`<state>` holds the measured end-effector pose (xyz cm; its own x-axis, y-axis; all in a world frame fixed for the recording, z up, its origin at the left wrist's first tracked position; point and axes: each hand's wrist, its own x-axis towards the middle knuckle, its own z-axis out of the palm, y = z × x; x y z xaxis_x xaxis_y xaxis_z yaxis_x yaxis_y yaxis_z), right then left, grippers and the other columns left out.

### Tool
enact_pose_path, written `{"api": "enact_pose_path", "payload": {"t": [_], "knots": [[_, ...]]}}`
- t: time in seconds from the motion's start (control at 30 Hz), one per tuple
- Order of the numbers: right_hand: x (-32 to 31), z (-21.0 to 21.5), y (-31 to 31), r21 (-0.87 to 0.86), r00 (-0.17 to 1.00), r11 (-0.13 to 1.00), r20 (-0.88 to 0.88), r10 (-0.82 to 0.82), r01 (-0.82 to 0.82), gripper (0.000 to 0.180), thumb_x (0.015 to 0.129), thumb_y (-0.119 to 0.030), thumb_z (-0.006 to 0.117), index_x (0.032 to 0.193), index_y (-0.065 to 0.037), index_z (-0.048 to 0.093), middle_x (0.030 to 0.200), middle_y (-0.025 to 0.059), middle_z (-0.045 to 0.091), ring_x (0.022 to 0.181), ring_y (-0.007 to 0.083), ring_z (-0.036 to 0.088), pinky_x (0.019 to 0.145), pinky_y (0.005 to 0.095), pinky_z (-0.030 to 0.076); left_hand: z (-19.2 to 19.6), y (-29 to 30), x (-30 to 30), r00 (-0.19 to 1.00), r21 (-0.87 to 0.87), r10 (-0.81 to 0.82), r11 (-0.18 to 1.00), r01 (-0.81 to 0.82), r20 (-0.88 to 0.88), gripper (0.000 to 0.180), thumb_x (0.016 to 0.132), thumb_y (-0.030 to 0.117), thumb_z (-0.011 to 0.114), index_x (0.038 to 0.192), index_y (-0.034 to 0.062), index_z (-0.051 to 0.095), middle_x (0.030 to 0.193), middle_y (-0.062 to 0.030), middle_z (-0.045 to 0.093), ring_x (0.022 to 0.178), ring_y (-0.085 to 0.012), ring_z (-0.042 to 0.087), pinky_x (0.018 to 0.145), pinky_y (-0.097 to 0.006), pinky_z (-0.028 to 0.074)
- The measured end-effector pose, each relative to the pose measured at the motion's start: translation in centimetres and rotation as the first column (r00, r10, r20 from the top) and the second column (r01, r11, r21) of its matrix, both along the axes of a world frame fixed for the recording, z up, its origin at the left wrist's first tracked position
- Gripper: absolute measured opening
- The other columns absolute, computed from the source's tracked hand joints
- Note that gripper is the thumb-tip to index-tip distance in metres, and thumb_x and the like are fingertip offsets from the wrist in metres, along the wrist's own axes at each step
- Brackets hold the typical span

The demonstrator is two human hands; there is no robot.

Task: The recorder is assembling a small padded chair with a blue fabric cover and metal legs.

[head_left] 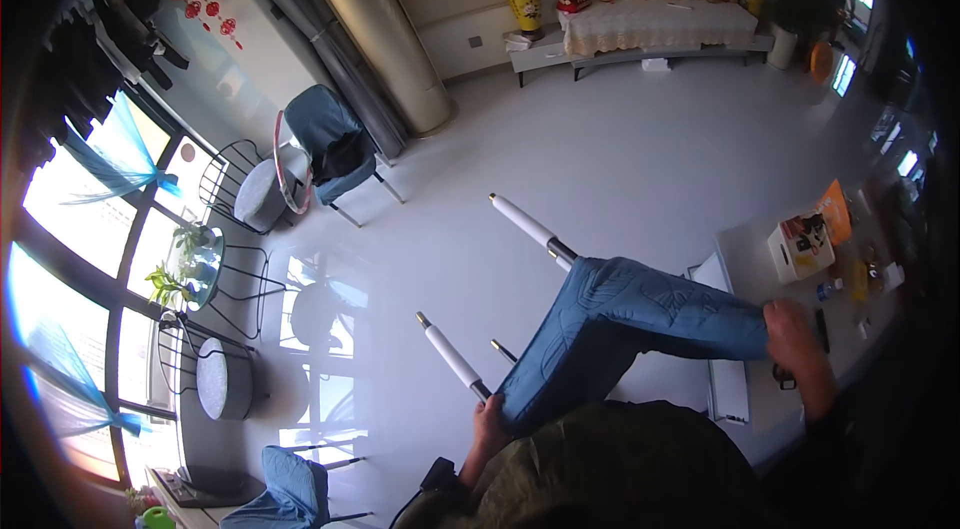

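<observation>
A dining chair (590, 314) in a fitted blue fabric cover is tilted in front of me, its legs pointing up and left. White sleeves wrap parts of the dark legs, and the tips look gold-coloured. My left hand (487, 429) is closed on the chair where a white-sleeved leg (450, 357) meets the covered seat. At the other end, my right hand (795, 339) grips the edge of the covered backrest (690, 314); its fingertips are partly hidden. Part of the chair is hidden behind my dark clothing.
On the right, a table (745, 229) carries a white box (800, 247), an orange packet and small items. Another blue-covered chair (335, 134) stands by the curtain, a third (290, 489) at lower left. Wire chairs and a round glass table (205, 269) line the windows.
</observation>
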<state>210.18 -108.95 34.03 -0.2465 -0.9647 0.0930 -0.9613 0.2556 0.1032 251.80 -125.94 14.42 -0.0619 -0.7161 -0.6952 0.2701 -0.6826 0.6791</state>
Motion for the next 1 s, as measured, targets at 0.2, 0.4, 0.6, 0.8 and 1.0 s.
{"api": "enact_pose_path", "payload": {"t": [0.2,0.4,0.6,0.8,1.0], "knots": [[-3.5,2.5,-4.4,-0.068,0.999,0.998,-0.052,0.000,-0.004,0.014,0.056,0.006,0.046,0.068,-0.001,0.044,0.072,0.0156,0.045,0.073,0.0316,0.047,0.064,0.0397,0.037,2.8,-3.0,-4.4,0.999,-0.044,0.042,0.998,-0.042,-0.015,0.014,0.072,0.015,0.052,0.073,0.0023,0.047,0.059,-0.0028,0.044,0.048,-0.0127,0.043,0.042,-0.028,0.037],[-4.1,5.5,-12.8,-0.002,0.994,0.994,-0.004,0.109,-0.109,0.013,0.055,0.005,0.047,0.065,-0.002,0.044,0.069,0.0143,0.044,0.071,0.0302,0.046,0.063,0.0378,0.038,1.6,-5.2,-3.3,0.894,-0.381,-0.121,0.874,0.303,0.432,0.018,0.073,0.019,0.049,0.074,0.0014,0.049,0.061,-0.0048,0.046,0.053,-0.0159,0.047,0.045,-0.029,0.037],[-6.2,6.7,-20.2,0.100,0.975,0.982,-0.143,0.172,-0.158,0.010,0.055,0.003,0.049,0.063,-0.002,0.045,0.066,0.0126,0.046,0.069,0.0264,0.048,0.061,0.0347,0.040,2.6,-11.6,-6.8,0.507,-0.501,0.063,0.299,0.812,0.859,0.021,0.074,0.020,0.047,0.078,-0.0015,0.048,0.069,-0.0072,0.052,0.063,-0.0201,0.054,0.051,-0.029,0.041],[-9.9,5.4,-27.8,0.124,0.958,0.963,-0.129,0.256,-0.241,0.009,0.057,-0.001,0.051,0.063,-0.004,0.046,0.065,0.0116,0.047,0.065,0.0247,0.049,0.058,0.0340,0.040,1.8,-18.5,-10.2,0.842,-0.411,-0.186,0.807,0.425,0.506,0.015,0.069,0.008,0.051,0.081,-0.0012,0.049,0.064,-0.0126,0.052,0.060,-0.0211,0.053,0.050,-0.031,0.040],[-13.7,4.5,-33.0,0.112,0.968,0.973,-0.127,0.217,-0.204,0.005,0.059,-0.003,0.050,0.062,-0.004,0.047,0.063,0.0109,0.047,0.064,0.0231,0.050,0.058,0.0336,0.041,0.7,-24.5,-11.7,0.520,-0.377,-0.221,0.469,0.798,0.825,0.020,0.065,0.005,0.053,0.084,-0.0001,0.049,0.068,-0.0164,0.054,0.061,-0.0263,0.053,0.053,-0.036,0.041]]}}
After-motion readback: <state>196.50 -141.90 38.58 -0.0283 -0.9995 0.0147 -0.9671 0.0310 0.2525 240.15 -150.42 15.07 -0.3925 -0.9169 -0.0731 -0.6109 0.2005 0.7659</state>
